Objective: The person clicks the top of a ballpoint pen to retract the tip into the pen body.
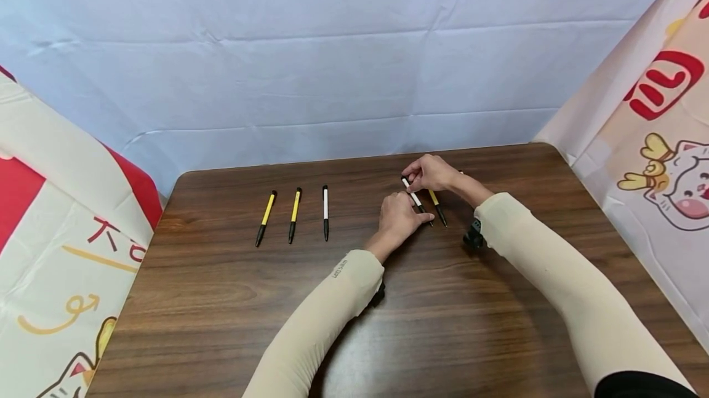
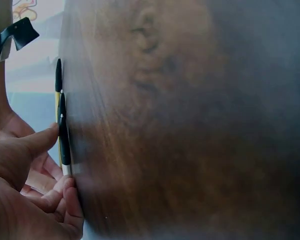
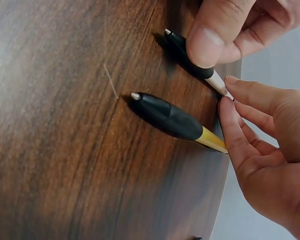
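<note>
A white pen (image 1: 413,193) with a black grip lies slanted on the table between both hands. My left hand (image 1: 397,218) pinches it near its black tip end, thumb on the black grip (image 3: 182,52) in the right wrist view. At its far end, the thumb and finger of my right hand (image 1: 434,173) pinch the white barrel. Just right of it rests a yellow pen (image 1: 437,206) with a black grip, its upper end hidden by the right hand. In the left wrist view my left hand (image 2: 27,180) is close beside the pens, seen edge-on.
Left on the brown wooden table (image 1: 221,299) lie a yellow pen (image 1: 266,218), a second yellow pen (image 1: 295,215) and a white pen (image 1: 325,213), spaced apart. A small dark tip (image 1: 461,171) shows behind the right wrist. White cloth (image 1: 343,78) hangs behind the table's back edge.
</note>
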Demonstrator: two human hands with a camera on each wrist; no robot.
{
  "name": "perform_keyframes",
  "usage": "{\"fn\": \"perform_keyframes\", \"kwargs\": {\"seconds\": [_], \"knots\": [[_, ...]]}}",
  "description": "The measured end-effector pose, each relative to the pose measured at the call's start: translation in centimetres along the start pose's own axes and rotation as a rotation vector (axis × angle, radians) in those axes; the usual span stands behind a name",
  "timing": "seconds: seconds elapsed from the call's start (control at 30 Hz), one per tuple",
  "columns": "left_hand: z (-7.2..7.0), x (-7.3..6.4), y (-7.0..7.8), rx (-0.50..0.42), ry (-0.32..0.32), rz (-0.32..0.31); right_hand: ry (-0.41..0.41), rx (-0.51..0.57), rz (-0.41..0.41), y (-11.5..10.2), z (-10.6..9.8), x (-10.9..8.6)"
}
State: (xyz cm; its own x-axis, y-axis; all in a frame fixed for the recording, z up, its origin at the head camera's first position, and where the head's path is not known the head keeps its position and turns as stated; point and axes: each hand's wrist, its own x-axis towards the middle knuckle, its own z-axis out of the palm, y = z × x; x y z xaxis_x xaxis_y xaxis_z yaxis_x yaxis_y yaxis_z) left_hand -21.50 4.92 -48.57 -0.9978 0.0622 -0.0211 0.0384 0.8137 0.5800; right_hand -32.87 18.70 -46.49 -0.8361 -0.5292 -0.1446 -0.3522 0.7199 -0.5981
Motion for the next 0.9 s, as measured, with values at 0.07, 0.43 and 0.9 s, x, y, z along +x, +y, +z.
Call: {"fn": "perform_keyframes", "kwargs": {"seconds": [0.07,0.43,0.9], "knots": [[0.0,0.0,0.0,0.002,0.005,-0.005,-0.002,-0.007,0.0,-0.1,-0.1,0.0],[0.0,0.4,-0.3,0.018,-0.008,0.028,0.0,0.007,0.003,0.2,-0.1,0.2],[-0.2,0.2,-0.3,-0.013,-0.03,0.038,0.002,0.179,0.05,1.0,0.0,0.1]]}}
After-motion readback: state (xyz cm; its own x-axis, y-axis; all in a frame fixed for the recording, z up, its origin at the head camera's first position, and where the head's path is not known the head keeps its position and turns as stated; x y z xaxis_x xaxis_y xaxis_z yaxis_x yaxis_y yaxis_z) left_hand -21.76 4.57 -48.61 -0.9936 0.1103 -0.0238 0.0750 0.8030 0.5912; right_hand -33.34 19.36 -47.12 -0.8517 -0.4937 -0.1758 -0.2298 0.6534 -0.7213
